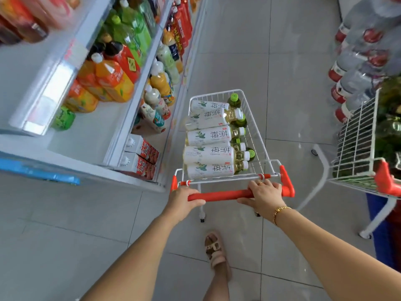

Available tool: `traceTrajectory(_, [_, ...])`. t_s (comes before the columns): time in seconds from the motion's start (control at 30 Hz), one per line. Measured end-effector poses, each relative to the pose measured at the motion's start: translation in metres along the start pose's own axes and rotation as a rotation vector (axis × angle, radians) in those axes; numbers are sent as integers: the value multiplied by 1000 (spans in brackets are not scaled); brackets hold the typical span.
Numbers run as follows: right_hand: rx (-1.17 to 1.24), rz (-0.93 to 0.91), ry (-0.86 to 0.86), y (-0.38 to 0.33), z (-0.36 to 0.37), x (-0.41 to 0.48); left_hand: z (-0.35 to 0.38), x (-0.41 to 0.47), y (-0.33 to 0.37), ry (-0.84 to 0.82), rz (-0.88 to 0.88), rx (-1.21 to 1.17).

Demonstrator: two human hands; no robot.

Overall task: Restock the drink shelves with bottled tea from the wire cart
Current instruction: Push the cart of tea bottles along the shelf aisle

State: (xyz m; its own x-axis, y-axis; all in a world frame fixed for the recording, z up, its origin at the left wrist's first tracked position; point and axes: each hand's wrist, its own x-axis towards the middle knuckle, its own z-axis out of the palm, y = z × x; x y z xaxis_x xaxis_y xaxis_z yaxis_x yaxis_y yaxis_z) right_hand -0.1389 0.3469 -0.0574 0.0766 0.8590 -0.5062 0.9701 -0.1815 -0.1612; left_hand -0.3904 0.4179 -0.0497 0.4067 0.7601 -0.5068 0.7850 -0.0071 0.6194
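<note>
Lying sideways in the wire cart (213, 97), white-labelled tea bottles (208, 155), white-capped.

Both arms are held out ahead, left hand (184, 199) and right hand (265, 197) each wrapped round the red handle (225, 194).

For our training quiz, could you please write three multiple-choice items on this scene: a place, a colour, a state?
1. Where are the shelves from the cart? A left B right C behind
2. What colour is the handle? A blue B red C green
3. How do the white-label bottles sit? A upright B lying flat C boxed
1 A: shelves run along its left. 2 B: the bar that the left hand and right hand grip is red. 3 B: labels face up, caps point sideways.
</note>
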Motion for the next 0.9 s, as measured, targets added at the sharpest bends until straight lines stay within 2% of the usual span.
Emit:
traceTrajectory(0.3, [-4, 40, -51, 5, -58, 86, -56, 94, 19, -19, 70, 71])
traceTrajectory(0.5, [88, 49, -45, 15, -100, 152, -99, 168, 37, -55, 58, 70])
traceTrajectory(0.7, [85, 50, -17, 32, -156, 244, -149, 266, 65, -57, 94, 100])
traceTrajectory(0.9, [66, 25, 13, 59, -226, 355, -211, 381, 109, -77, 51, 68])
